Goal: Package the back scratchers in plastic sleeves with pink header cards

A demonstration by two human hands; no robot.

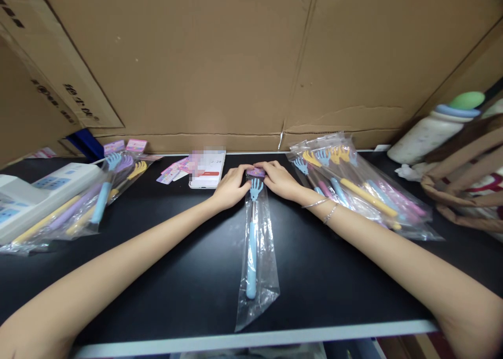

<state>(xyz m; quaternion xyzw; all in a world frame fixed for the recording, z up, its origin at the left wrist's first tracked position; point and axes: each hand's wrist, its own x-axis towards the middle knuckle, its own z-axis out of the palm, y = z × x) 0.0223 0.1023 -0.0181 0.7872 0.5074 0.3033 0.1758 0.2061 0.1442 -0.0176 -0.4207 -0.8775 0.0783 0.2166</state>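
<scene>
A light-blue back scratcher (251, 254) in a clear plastic bag (264, 275) lies lengthwise on the black tabletop, its hand-shaped end away from me. At the bag's far end is a small purple header card (256, 173), partly covered by my fingers. My left hand (234, 185) grips the card's left side, fingers bent together. From the right, my right hand (278, 178) pinches the opposite side, thumb near the blue claw. Two thin bracelets circle my right wrist. Whether the card is fixed to the bag is hidden by my fingers.
Several bagged back scratchers (361, 186) are piled right; others (104, 191) lie left beside a white power strip (51, 191). Loose printed cards (173, 170) touch a phone (208, 170). A white bottle (430, 136) and brown bag (444, 186) stand right. Cardboard (204, 60) walls the back.
</scene>
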